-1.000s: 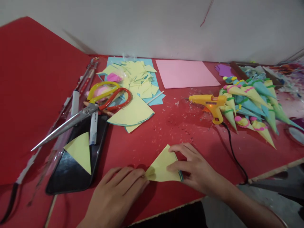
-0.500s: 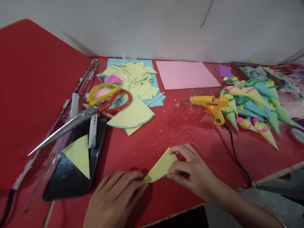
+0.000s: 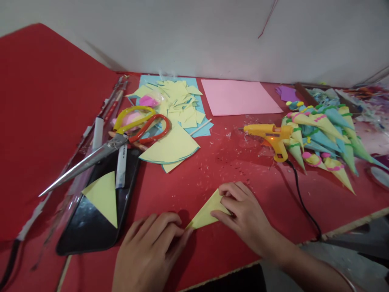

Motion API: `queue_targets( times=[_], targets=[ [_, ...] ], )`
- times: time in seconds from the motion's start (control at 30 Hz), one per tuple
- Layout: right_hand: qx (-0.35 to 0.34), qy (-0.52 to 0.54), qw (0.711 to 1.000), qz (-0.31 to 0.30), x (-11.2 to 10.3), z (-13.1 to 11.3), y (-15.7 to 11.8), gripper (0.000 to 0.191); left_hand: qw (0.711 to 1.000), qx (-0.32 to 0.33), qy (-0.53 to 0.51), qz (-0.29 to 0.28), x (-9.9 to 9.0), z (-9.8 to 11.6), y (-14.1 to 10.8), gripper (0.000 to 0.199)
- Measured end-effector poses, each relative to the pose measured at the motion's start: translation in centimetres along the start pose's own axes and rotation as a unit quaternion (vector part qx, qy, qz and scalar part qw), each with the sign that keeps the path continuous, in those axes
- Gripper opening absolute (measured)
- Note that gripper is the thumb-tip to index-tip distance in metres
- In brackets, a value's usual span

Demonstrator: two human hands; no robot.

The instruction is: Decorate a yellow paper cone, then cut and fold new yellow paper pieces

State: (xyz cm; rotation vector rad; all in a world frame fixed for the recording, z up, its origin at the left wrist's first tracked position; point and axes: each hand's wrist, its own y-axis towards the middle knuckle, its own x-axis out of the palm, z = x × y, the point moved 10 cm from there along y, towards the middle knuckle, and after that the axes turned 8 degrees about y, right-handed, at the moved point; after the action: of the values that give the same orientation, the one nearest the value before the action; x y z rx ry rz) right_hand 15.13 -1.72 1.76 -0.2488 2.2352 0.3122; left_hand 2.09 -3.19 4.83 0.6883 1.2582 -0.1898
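A yellow paper piece (image 3: 206, 211), partly rolled into a narrow cone, lies low over the red table between both hands. My left hand (image 3: 152, 247) pinches its pointed tip with thumb and forefinger. At the wide end, my right hand (image 3: 244, 215) grips the paper, fingers curled over the edge and thumb on the near side. Beyond the hands is a stack of yellow fan-shaped pieces (image 3: 170, 147) with blue-green edges. Another yellow piece (image 3: 105, 196) rests on a black tray-like object (image 3: 82, 233) at the left.
Large scissors (image 3: 115, 142) lie at the left beside markers. A yellow glue gun (image 3: 272, 136) with a black cord lies right of centre, next to a pile of decorated cones (image 3: 322, 125). Pink sheets (image 3: 240, 97) and yellow scraps (image 3: 179, 97) are near the wall.
My right thumb has moved onto the near face of the paper, and the paper's near edge is folded further over. The whole view has shifted slightly.
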Motion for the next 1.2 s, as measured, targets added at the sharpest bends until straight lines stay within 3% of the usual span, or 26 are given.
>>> queue_targets(
  times=[0.13,0.47,0.67,0.8,1.0,1.2],
  targets=[
    [0.000,-0.018,1.000,0.006,-0.1,-0.3,0.0,0.025,1.000,-0.011,0.003,-0.009,0.2,-0.1,0.0,0.033],
    [-0.005,-0.054,0.998,0.022,-0.2,-0.7,0.1,0.020,0.994,-0.050,-0.013,-0.100,2.8,-2.1,-1.3,0.023],
    [-0.015,-0.068,0.997,0.029,0.0,-0.7,0.1,0.020,0.987,-0.031,-0.063,-0.141,2.6,-2.3,-0.7,0.001],
    [-0.022,-0.068,0.997,0.030,0.1,-0.6,0.0,0.019,0.985,-0.030,-0.114,-0.129,1.7,-2.3,-0.4,0.021],
    [-0.014,-0.074,0.997,0.020,0.2,-0.5,0.1,0.018,0.984,-0.011,-0.104,-0.141,2.5,-0.8,0.0,0.008],
    [-0.015,-0.088,0.996,0.022,0.1,-0.6,0.0,0.018,0.990,-0.025,-0.054,-0.129,2.9,-0.4,0.1,0.023]
  ],
)
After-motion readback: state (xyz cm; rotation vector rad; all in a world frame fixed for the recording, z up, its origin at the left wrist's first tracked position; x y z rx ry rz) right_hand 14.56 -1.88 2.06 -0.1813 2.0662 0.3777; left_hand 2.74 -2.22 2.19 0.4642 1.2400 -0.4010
